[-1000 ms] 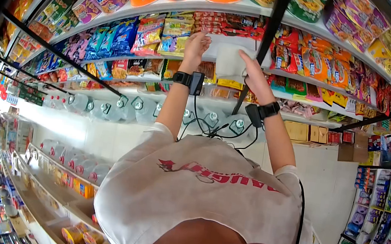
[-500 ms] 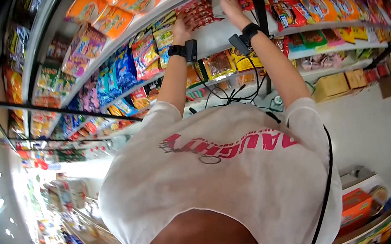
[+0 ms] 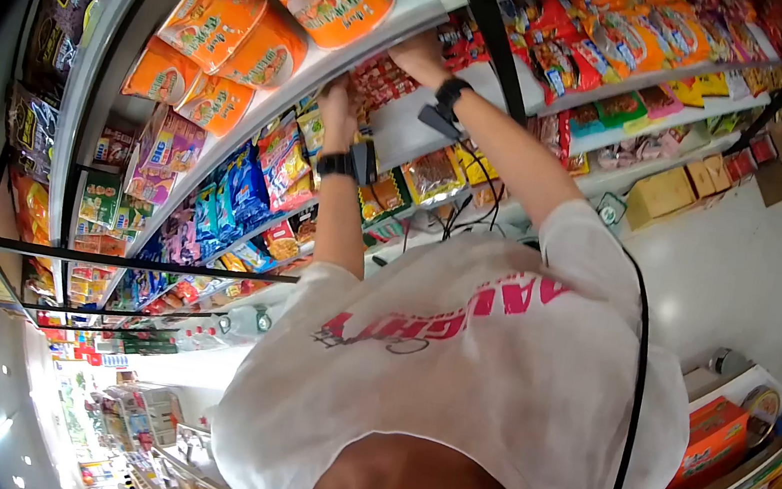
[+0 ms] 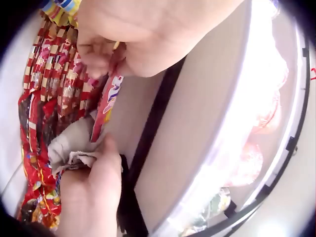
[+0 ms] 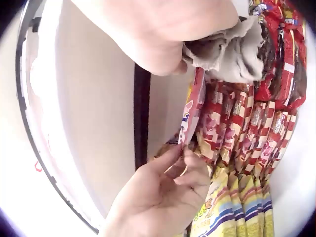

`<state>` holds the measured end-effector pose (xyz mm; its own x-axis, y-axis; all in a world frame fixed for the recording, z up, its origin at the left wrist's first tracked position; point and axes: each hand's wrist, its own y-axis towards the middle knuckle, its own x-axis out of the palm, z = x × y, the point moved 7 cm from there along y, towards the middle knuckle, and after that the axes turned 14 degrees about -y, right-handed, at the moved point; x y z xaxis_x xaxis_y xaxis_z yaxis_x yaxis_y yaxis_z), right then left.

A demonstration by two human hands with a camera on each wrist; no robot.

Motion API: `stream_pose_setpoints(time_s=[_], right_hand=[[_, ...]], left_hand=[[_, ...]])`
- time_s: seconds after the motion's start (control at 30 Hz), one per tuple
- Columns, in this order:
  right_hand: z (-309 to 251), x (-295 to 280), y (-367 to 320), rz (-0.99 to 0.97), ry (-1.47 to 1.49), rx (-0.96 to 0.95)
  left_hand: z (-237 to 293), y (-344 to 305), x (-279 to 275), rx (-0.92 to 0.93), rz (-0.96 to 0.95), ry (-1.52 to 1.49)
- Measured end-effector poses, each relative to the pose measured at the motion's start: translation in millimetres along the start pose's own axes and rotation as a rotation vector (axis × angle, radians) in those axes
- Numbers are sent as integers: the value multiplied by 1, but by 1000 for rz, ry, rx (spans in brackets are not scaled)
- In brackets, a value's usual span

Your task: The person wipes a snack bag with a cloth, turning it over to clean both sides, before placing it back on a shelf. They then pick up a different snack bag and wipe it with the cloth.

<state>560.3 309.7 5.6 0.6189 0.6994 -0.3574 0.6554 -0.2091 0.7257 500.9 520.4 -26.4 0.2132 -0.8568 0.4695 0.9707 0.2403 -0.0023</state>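
My left hand [image 5: 160, 195] pinches the end of a narrow red and pink snack packet [image 5: 191, 111] at the front of a shelf row. A crumpled grey-white cloth [image 5: 232, 57] is gripped in my right hand [image 4: 91, 195], right at the packet's other end. Beside both hands stands a row of red-and-cream checked packets [image 5: 239, 126]. In the head view, the left hand [image 3: 339, 107] reaches in near the yellow packets, and the right hand [image 3: 423, 59] is farther back, its cloth hidden there.
Yellow striped bags [image 5: 222, 207] adjoin the checked row. A bare white shelf stretch [image 5: 98, 98] lies beside the hands. Orange instant noodle tubs [image 3: 341, 4] fill the shelf above, behind a black upright post [image 3: 488, 31]. Black cables [image 3: 458, 204] hang below the wrists.
The view has turned and the hands have gone deeper into the shelf. The left hand, earlier free, now pinches the red packet. The right hand has carried the cloth to the checked packets.
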Motion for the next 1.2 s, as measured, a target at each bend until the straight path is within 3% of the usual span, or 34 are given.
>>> stream_pose_setpoints(time_s=[0.03,0.1,0.17,0.2,0.27,0.33,0.4,0.5,0.6,0.67,0.77,0.83,0.87,0.9,1.0,1.1,1.13,1.2], right_hand=[[0,-11,-6,60,-22,-19],[-10,-51,-12,-160,222,133],[9,-51,-28,-213,341,212],[5,-69,-37,-458,495,403],[-15,-112,-60,-721,716,613],[-23,-132,-76,-709,786,602],[-28,-146,-92,-654,777,553],[-37,-164,-111,-743,707,562],[-2,-185,-138,-608,461,712],[-11,-202,-142,-479,366,645],[-88,-208,-137,-484,164,166],[-103,-206,-159,-416,-42,123],[-104,-207,-167,-380,-143,99],[-87,-205,-173,-427,-52,273],[-34,-214,-188,-502,245,747],[-14,-247,-188,-337,556,1020],[-19,-259,-185,-317,615,1047],[-35,-283,-185,-274,739,1099]], left_hand=[[4,-18,13,28,-70,-5],[11,-60,39,39,-118,0],[-2,-72,38,17,-302,-64],[-8,-79,34,-11,-285,-191],[-9,-101,42,-83,-230,-431],[7,-134,73,-182,-145,-670],[-11,-137,71,-236,-129,-602],[-26,-150,61,-249,-84,-567],[-31,-161,56,-215,-34,-624],[-23,-182,65,-199,-76,-550],[-53,-205,69,-190,-176,-317],[-69,-225,76,-166,-289,-72],[-73,-231,76,-239,-346,-71],[-76,-238,76,-311,-402,-66],[-57,-257,94,-269,-686,12],[-69,-277,99,-484,-691,-107],[-69,-283,97,-612,-513,-215],[-60,-287,108,-686,-424,-311]])
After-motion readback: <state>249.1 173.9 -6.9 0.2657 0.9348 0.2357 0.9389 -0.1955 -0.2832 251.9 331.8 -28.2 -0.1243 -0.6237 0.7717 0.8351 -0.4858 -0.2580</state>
